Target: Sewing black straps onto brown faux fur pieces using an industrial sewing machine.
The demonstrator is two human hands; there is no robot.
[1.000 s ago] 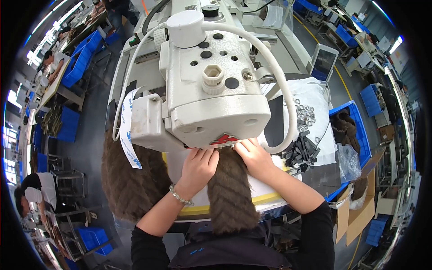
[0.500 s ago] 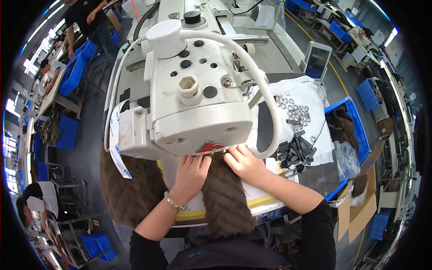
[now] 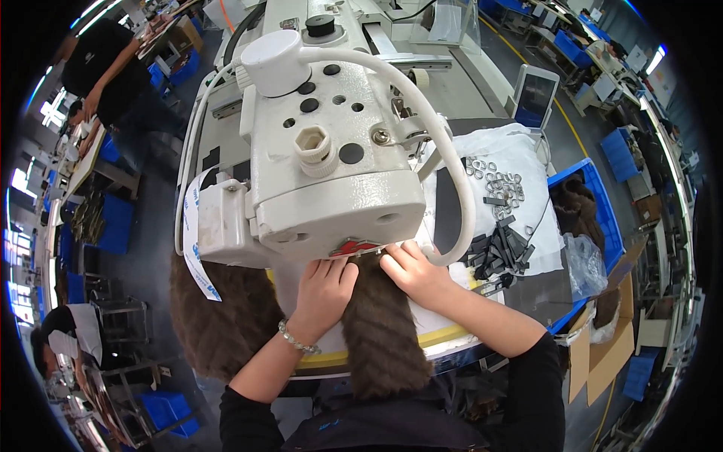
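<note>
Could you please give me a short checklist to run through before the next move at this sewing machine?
1. Left hand at the left edge of the brown fur strip: ok.
2. Right hand at its right edge: ok.
3. Clear view beneath the sewing machine head: not ok, the housing blocks it.
4. Far end of the strip lying flat: cannot tell, hidden.
5. Black strips and metal rings apart from both hands: ok.

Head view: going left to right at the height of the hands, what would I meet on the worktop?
Brown fur heap → left hand → brown fur strip → right hand → pile of black pieces.
</note>
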